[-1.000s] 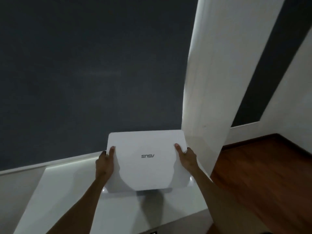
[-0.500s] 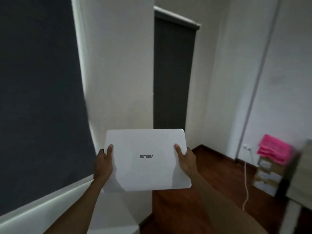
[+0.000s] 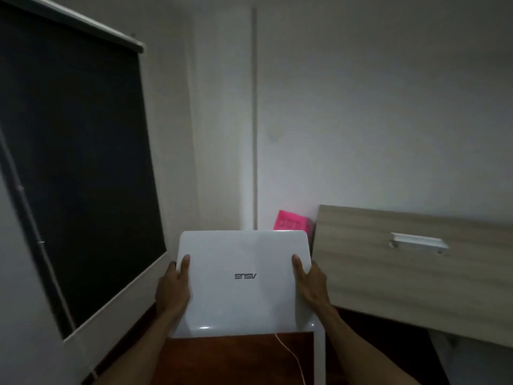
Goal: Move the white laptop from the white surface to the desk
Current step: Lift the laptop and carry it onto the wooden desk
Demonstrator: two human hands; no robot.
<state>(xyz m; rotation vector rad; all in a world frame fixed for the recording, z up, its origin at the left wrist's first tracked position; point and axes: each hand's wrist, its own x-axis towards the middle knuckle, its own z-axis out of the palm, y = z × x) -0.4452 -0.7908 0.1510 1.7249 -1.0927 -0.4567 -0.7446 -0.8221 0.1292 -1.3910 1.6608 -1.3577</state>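
Currently both hands on the white laptop (image 3: 244, 282), lid closed, held in the air in front of me. Left hand (image 3: 173, 290) clamps the left edge: thumb on top of the lid, the other fingers wrapped under and out of sight. Right hand (image 3: 311, 284) mirrors it on the right edge, thumb on the lid, fingers hidden underneath. Logo on the lid reads upside down from my side. Laptop is roughly level, tilted slightly toward me, touching nothing but my hands.

Desk (image 3: 410, 273) is just to the right, light wood-grain top, its near-left corner right beside the laptop's right edge; can't tell if they touch. A white handle-like piece (image 3: 419, 241) sits on the desk surface. White desk leg (image 3: 319, 357) drops down below the laptop's right corner. Pink item (image 3: 291, 220) pokes up behind the laptop's far edge, against the wall. White cable (image 3: 291, 357) trails across the dark wood floor (image 3: 222, 359) under the laptop. Dark roller blind (image 3: 77, 162) fills the left side. Edges of the frame are blurred.
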